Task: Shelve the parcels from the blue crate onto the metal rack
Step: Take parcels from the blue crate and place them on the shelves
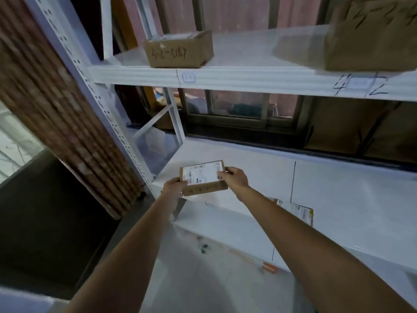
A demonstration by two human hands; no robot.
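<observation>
A small flat cardboard parcel [203, 177] with a white shipping label on top is held in both hands above the left end of the white metal rack's middle shelf [338, 188]. My left hand [173, 187] grips its near-left corner and my right hand [234, 178] grips its right edge. On the upper shelf [248, 80] sits a brown box with handwritten numbers [179, 49], and a larger brown box [372, 35] stands at the far right. Another labelled parcel [300, 212] lies on the middle shelf to the right. The blue crate is not in view.
The rack's perforated white upright [90, 86] runs down the left. A striped brown curtain [52, 105] hangs left of it. Behind the rack is a dark-framed window [237, 114]. A lower white shelf [214, 267] carries small bits of debris.
</observation>
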